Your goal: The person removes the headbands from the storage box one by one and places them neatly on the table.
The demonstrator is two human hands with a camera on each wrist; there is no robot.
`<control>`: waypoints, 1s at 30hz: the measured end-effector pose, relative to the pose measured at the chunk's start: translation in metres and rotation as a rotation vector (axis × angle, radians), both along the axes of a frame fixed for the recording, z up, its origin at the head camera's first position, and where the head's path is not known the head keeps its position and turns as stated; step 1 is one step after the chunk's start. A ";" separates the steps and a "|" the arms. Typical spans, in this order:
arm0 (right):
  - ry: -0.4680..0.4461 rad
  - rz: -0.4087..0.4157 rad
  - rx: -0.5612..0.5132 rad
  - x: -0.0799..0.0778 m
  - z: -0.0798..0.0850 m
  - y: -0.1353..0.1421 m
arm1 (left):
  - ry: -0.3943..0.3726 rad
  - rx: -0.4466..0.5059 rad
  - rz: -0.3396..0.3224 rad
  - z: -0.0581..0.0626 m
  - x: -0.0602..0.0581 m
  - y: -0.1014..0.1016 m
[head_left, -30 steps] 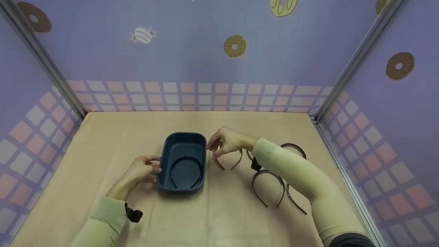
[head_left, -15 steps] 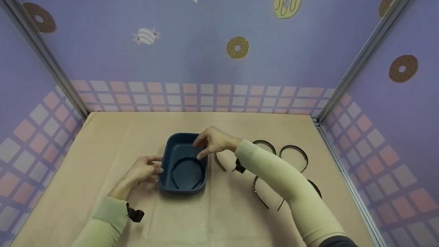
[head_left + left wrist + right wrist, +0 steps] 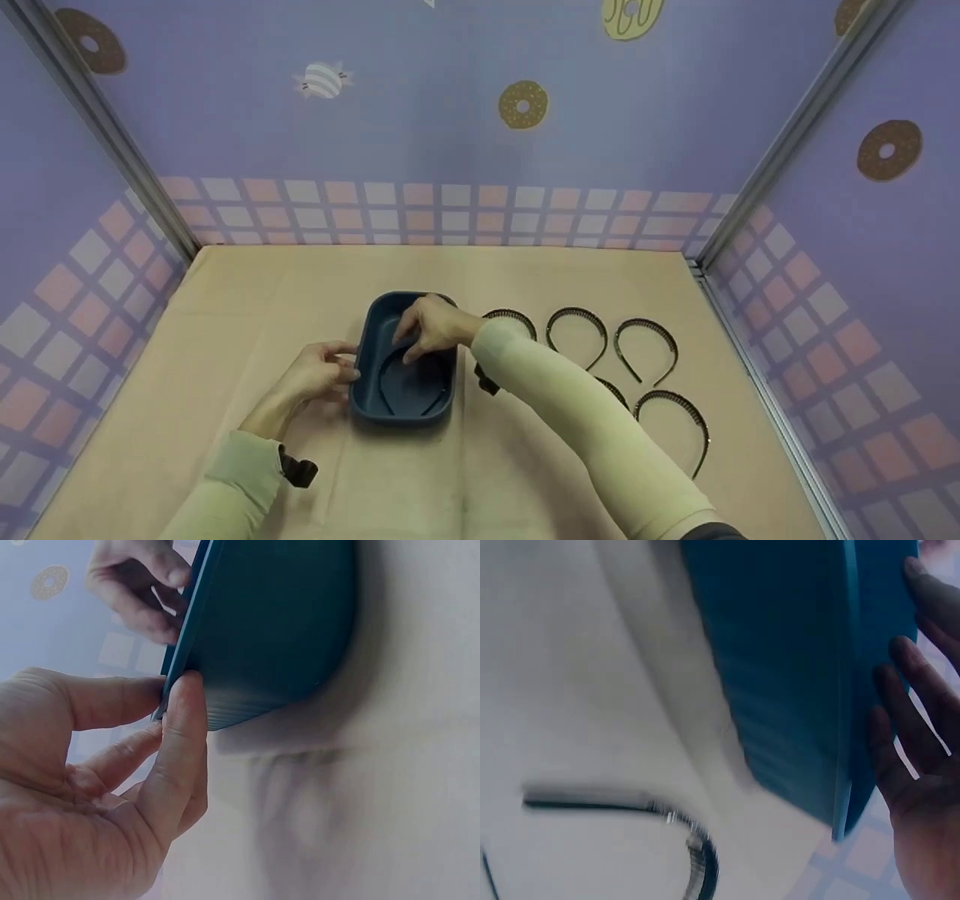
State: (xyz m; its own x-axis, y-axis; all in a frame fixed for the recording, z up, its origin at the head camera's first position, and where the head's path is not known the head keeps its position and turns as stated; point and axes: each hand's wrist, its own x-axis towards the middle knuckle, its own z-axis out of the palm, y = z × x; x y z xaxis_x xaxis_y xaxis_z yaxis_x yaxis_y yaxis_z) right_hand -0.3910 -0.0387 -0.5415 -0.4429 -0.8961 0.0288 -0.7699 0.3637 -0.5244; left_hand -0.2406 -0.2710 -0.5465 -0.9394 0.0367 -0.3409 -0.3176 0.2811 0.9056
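My left hand [image 3: 319, 373] pinches the left rim of a dark blue plastic bin [image 3: 363, 360] between thumb and fingers; the left wrist view shows the rim caught at the fingertips. Inside the bin lies a dark headband [image 3: 382, 381], its ends toward me. Over the bin's opening is my right hand [image 3: 435, 326], with its thumb and fingers apart and lowered near the headband's curve. In the right wrist view the fingers [image 3: 922, 675] look spread, and nothing shows between them. The headband's top is partly hidden by that hand.
Several dark toothed headbands lie on the cloth-covered table [image 3: 525, 480] right of the bin, including one headband [image 3: 646, 322] at the back right and another headband [image 3: 682, 399] in front of it. My right forearm covers parts of some. Patterned walls enclose the table.
My right hand has moved left from the headband beside the bin to above the bin's inside. That headband stays on the table. My left hand keeps its hold on the rim.
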 end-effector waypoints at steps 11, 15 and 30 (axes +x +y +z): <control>0.060 0.111 0.122 0.016 -0.016 -0.037 | 0.002 0.005 0.012 0.000 0.001 -0.001; 0.090 0.122 0.140 0.018 -0.021 -0.043 | 0.005 0.012 0.017 0.000 0.001 0.000; 0.113 0.079 0.142 0.016 -0.035 -0.050 | 0.017 0.014 -0.007 -0.001 0.001 -0.002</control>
